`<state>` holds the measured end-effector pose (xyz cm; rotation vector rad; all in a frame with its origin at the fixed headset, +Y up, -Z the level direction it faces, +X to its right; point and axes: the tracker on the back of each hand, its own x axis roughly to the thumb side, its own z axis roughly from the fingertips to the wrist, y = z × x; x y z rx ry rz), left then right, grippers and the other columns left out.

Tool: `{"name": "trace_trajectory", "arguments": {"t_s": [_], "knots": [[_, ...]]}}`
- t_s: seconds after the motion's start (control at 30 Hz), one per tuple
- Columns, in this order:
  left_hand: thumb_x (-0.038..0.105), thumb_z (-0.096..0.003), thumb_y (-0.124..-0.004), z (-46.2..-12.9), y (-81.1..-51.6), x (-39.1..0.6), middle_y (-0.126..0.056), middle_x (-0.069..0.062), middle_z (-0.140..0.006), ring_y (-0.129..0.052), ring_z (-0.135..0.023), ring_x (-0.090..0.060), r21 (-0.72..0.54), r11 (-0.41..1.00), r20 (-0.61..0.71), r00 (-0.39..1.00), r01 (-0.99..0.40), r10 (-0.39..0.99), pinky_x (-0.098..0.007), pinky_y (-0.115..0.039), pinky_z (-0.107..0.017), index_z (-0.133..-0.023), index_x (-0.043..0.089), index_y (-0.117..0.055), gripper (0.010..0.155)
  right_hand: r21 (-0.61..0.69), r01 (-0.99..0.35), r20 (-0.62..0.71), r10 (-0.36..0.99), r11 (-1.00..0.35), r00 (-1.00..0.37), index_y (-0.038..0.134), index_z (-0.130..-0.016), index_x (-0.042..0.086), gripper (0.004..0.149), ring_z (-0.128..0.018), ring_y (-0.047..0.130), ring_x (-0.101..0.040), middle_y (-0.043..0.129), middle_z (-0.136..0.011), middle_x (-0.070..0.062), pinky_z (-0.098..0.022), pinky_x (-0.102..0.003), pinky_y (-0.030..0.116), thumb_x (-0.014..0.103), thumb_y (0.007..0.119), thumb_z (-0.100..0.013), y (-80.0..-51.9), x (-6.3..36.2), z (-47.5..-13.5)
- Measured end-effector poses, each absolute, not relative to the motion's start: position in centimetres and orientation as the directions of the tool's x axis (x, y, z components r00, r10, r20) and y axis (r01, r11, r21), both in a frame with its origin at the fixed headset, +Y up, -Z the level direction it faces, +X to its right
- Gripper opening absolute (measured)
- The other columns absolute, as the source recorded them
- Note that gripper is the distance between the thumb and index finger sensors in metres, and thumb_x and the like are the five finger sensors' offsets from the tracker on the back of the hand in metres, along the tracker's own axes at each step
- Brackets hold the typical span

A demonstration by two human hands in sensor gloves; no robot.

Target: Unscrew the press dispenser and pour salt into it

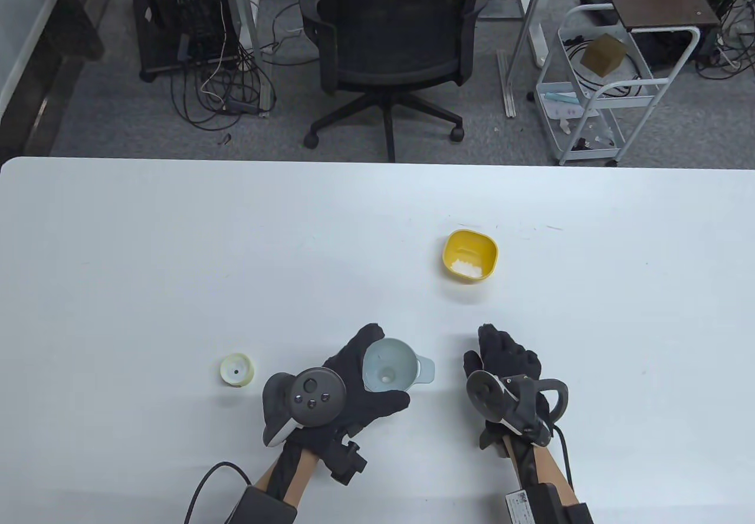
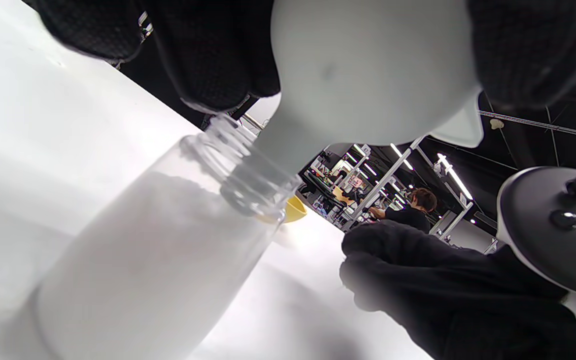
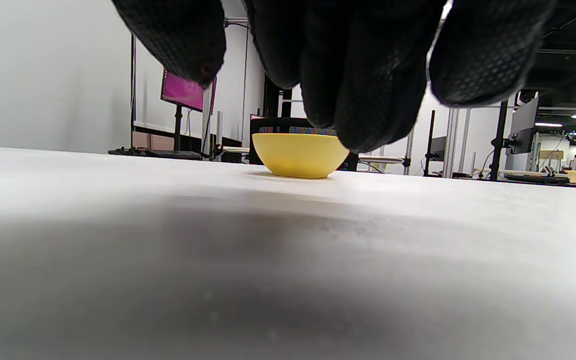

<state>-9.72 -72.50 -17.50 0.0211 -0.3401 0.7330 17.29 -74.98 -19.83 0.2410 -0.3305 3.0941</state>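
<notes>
From the table view, your left hand (image 1: 354,382) held a pale grey-blue funnel (image 1: 386,366), its grip wrapped round the bowl, with the funnel's tab sticking out to the right; your right hand (image 1: 507,370) lay just beside it on the white desk (image 1: 177,252), grip loose and holding nothing. The yellow bowl (image 1: 470,255), a rounded square of smooth matte plastic with a little white salt (image 1: 466,265) in one corner, stood farther back, and the small cream cap (image 1: 236,369) lay flat to the left. That bowl looked light and stiff, so you would likely take it by the rim or side wall and tip slowly, since salt runs fast. In the left wrist view, the funnel spout sat in the threaded neck of the clear dispenser bottle (image 2: 168,240), which looked nearly full of white grains; its hard, glossy wall seemed slippery, so gripping the neck and funnel together was probably the safest hold. In the right wrist view, your gloved fingers (image 3: 363,65) hung above the desk, touching nothing, with the bowl well ahead.
</notes>
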Motion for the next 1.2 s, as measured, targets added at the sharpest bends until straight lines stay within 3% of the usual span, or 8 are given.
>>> {"name": "trace_trajectory", "arguments": {"t_s": [0.73,0.8,0.83,0.87,0.9,1.2], "knots": [[0.076,-0.0368,-0.085,-17.5,-72.4,-10.0,-0.079,-0.026,-0.106,-0.09,-0.089,-0.044,-0.082,0.725,0.305,0.675,-0.684,0.671,-0.074,-0.069,-0.064,-0.123,0.008,-0.038,0.119,-0.203,-0.03,0.158,-0.002,-0.979,-0.987,0.06,-0.106,-0.006,0.06,-0.077,0.089,-0.048,0.077,-0.095,-0.031,-0.057,-0.07,0.071,0.036,0.069,-0.065,-75.0,17.3,-19.8],[0.072,-0.0357,-0.09,-17.7,-74.2,-9.1,-0.08,-0.029,-0.105,-0.09,-0.087,-0.048,-0.119,0.801,0.281,0.754,-0.587,0.594,-0.076,-0.068,-0.062,-0.122,0.007,-0.045,0.116,-0.204,-0.029,0.158,-0.004,-0.978,-0.987,0.06,-0.106,-0.006,0.06,-0.077,0.089,-0.048,0.077,-0.095,-0.031,-0.057,-0.069,0.071,0.036,0.069,-0.065,-75.0,17.3,-19.8],[0.082,-0.0355,-0.079,-17.4,-74.4,-9.8,-0.081,-0.018,-0.106,-0.093,-0.09,-0.037,-0.09,0.856,0.238,0.823,-0.51,0.515,-0.071,-0.075,-0.062,-0.123,0.011,-0.039,0.119,-0.204,-0.029,0.158,-0.004,-0.978,-0.987,0.059,-0.106,-0.006,0.06,-0.077,0.089,-0.048,0.077,-0.095,-0.031,-0.057,-0.069,0.071,0.036,0.069,-0.065,-75.0,17.3,-19.8],[0.078,-0.0363,-0.084,-18.0,-74.0,-9.5,-0.082,-0.024,-0.103,-0.093,-0.086,-0.043,-0.075,0.789,0.312,0.737,-0.61,0.6,-0.075,-0.071,-0.06,-0.122,0.007,-0.043,0.118,-0.2,-0.029,0.158,-0.003,-0.979,-0.987,0.059,-0.106,-0.006,0.06,-0.077,0.089,-0.048,0.077,-0.095,-0.031,-0.057,-0.069,0.071,0.036,0.069,-0.065,-75.0,17.3,-19.8],[0.074,-0.035,-0.088,-17.8,-74.1,-9.4,-0.08,-0.027,-0.105,-0.09,-0.088,-0.046,-0.108,0.772,0.25,0.734,-0.627,0.631,-0.077,-0.067,-0.062,-0.122,0.008,-0.043,0.118,-0.2,-0.029,0.157,-0.003,-0.979,-0.988,0.059,-0.107,-0.006,0.06,-0.077,0.089,-0.048,0.077,-0.095,-0.031,-0.057,-0.069,0.071,0.036,0.069,-0.065,-75.0,17.3,-19.8],[0.076,-0.0362,-0.085,-17.8,-73.7,-9.9,-0.076,-0.029,-0.107,-0.09,-0.087,-0.046,-0.117,0.789,0.246,0.752,-0.603,0.611,-0.075,-0.069,-0.062,-0.123,0.01,-0.041,0.118,-0.2,-0.031,0.159,-0.001,-0.979,-0.987,0.059,-0.107,-0.006,0.06,-0.077,0.089,-0.048,0.077,-0.095,-0.031,-0.057,-0.069,0.071,0.036,0.069,-0.065,-75.0,17.3,-19.8]]}}
